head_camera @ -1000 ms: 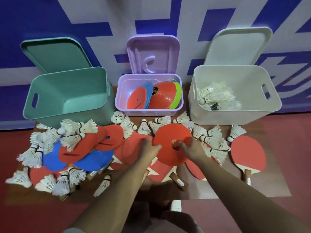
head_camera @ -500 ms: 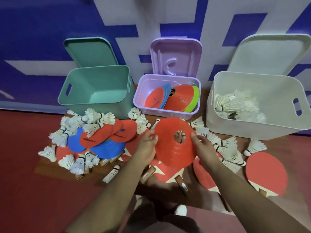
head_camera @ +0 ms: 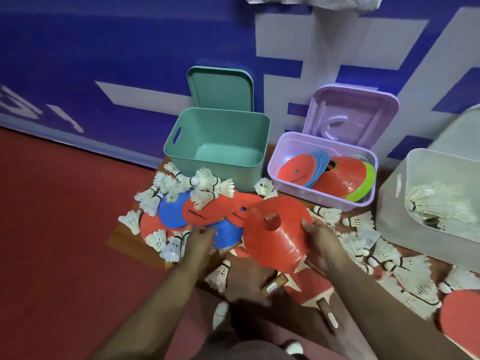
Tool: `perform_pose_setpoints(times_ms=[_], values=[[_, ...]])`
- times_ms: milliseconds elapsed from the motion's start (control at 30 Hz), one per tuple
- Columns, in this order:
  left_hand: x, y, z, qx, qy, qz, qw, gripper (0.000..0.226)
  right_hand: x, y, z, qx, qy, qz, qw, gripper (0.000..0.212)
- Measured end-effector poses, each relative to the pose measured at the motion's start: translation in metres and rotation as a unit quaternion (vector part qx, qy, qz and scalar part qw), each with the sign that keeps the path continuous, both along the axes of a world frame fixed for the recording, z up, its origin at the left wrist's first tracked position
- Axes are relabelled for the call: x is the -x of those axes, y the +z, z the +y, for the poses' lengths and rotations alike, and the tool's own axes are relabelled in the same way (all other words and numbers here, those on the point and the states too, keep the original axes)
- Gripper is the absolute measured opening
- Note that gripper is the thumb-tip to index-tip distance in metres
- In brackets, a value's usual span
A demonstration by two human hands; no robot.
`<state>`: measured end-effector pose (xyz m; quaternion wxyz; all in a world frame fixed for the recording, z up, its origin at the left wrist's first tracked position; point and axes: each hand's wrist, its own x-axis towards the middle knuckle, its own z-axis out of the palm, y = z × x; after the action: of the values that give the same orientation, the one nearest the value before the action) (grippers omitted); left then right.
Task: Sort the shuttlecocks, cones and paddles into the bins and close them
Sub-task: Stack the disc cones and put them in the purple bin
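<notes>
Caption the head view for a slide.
Right hand holds a red cone near the purple bin; left hand at the pile.

Right grip (head_camera: 320,245) pinches red cone (head_camera: 280,237); left grip (head_camera: 201,239) low, blurred

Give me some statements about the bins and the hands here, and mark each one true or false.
1. The right hand holds an orange cone by its edge. True.
2. The green bin is full of paddles. False: nothing shows inside it; the paddles lie on the floor.
3. The purple bin has cones in it. True.
4. The white bin holds cones. False: it holds shuttlecocks.
5. The green and purple bins are closed. False: the green lid and the purple lid stand propped up behind their open bins.
</notes>
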<state>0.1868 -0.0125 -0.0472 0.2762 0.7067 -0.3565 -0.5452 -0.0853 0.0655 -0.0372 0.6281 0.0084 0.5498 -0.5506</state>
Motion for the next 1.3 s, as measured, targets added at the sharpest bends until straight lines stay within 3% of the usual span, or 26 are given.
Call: perform_pose_setpoints(times_ms=[67,167,367,500,733,1033,1167,1300], values=[[-0.018,-0.004,-0.014,-0.023,0.038,0.052,0.998,0.027,-0.012,-0.007,-0.008,-0.016,-0.013,0.002,1.0,0.025],[-0.032,-0.005,-0.037,-0.039,0.115,0.142,0.982,0.019,-0.025,-0.015,-0.015,-0.026,-0.028,0.002,0.999,0.036],[-0.042,-0.013,-0.064,-0.109,0.105,0.213,0.965,0.026,-0.037,-0.026,-0.022,-0.036,-0.077,0.006,0.996,0.046],[-0.044,-0.015,-0.07,-0.152,0.089,0.278,0.944,0.025,-0.044,-0.027,-0.018,-0.045,-0.095,0.02,0.994,0.039],[-0.031,-0.015,-0.077,-0.123,0.014,0.28,0.952,0.026,-0.051,-0.024,-0.002,-0.045,-0.121,0.034,0.991,0.043],[-0.015,0.03,-0.059,-0.039,-0.039,0.274,0.96,0.024,-0.024,-0.001,0.022,-0.008,-0.1,0.04,0.994,0.04],[-0.005,0.049,-0.038,-0.017,-0.025,0.237,0.971,0.03,-0.004,0.013,0.035,0.02,-0.094,0.028,0.995,0.042],[0.008,0.064,-0.008,-0.006,0.011,0.257,0.966,0.024,0.019,0.021,0.053,0.049,-0.074,0.038,0.995,0.051]])
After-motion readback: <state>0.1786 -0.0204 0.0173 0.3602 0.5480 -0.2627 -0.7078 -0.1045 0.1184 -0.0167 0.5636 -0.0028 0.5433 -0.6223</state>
